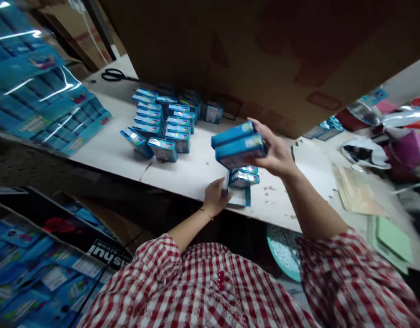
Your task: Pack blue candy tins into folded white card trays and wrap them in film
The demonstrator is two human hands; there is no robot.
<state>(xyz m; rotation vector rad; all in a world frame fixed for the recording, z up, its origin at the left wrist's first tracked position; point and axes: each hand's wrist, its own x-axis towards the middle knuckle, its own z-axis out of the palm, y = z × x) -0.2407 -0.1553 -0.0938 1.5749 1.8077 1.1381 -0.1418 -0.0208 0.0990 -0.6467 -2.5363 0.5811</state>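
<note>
My right hand point(276, 152) is closed round two small blue boxes point(239, 145), held together above the white table point(182, 171). Right below them a short stack of the same blue boxes point(243, 180) stands near the table's front edge. My left hand point(215, 197) rests against the left side of that stack, fingers curled round its lower boxes. Further left, several more blue boxes point(162, 123) stand in rows on the table.
A large brown cardboard carton point(264, 59) looms over the back of the table. Black scissors point(114, 75) lie at the far left. Shrink-wrapped blue packs point(42, 95) sit at the left, open cartons of blue boxes point(35, 273) below. Papers and bags point(373, 182) clutter the right.
</note>
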